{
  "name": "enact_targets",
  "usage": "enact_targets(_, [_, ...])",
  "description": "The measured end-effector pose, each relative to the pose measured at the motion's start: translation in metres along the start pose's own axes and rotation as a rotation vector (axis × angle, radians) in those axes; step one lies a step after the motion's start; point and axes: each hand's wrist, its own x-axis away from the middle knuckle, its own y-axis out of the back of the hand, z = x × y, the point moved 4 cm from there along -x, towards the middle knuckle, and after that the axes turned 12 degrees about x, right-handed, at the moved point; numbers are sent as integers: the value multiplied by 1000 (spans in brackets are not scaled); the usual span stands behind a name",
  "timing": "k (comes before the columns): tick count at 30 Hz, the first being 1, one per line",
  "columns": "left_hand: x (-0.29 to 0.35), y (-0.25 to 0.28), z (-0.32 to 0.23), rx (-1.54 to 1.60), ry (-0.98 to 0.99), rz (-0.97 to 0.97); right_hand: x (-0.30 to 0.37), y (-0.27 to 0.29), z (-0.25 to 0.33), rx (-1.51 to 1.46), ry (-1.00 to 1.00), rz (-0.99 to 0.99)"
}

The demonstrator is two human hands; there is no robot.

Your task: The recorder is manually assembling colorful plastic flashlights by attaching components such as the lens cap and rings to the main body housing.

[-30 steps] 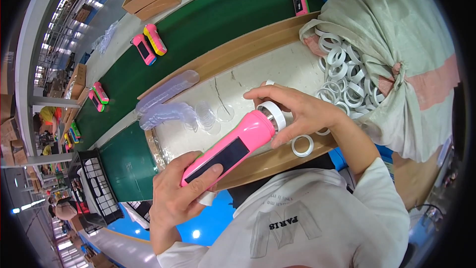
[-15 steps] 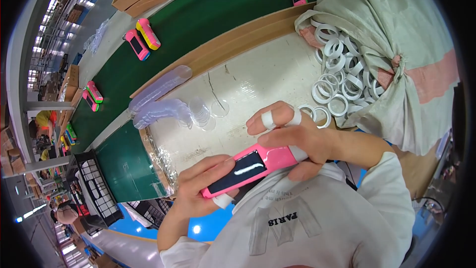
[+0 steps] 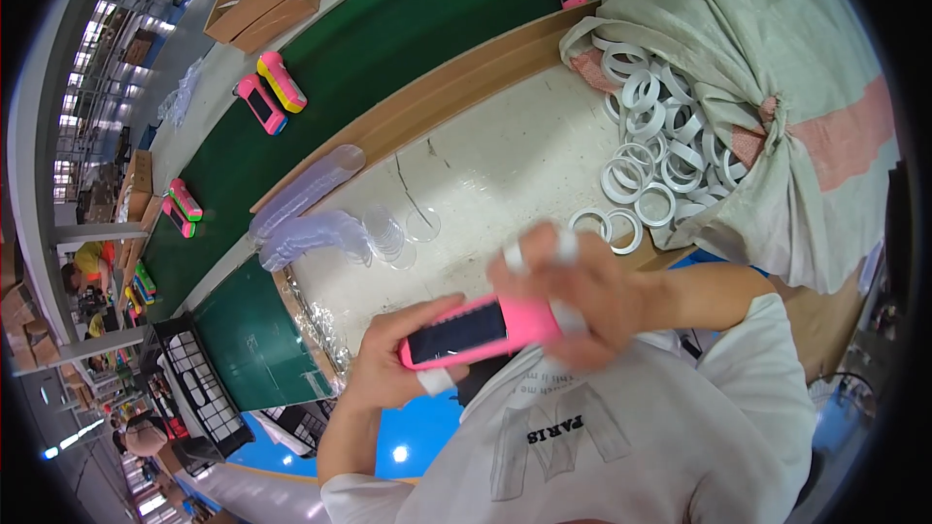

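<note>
Left hand [image 3: 388, 364] gripping pink device [image 3: 481, 332] from beneath — fingers curling round it, right hand [image 3: 573, 296] clasping its far end, blurred, near white rings [image 3: 641, 204].

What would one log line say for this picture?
left hand: holds pink device | right hand: on device's end, blurred | white rings: by sack on table

free: white bench [image 3: 485, 175] centre | blocked: rings [image 3: 646, 160] right, clear discs [image 3: 388, 233] left
</note>
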Motion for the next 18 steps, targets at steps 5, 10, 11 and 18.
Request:
enact_targets(5, [-25, -19, -21, -1022, -409, -145, 22, -20, -78, -429, -1056, 139])
enact_targets(10, [-10, -11, -5, -730, -410, -266, 11, -20, -71, -698, -1056, 173])
enact_targets(11, [-9, -10, -3, -476, -277, -273, 5, -13, -62, -425, -814, 141])
enact_targets(18, [-24, -24, 4, -839, -413, -333, 15, -27, -99, -465, -1022, 81])
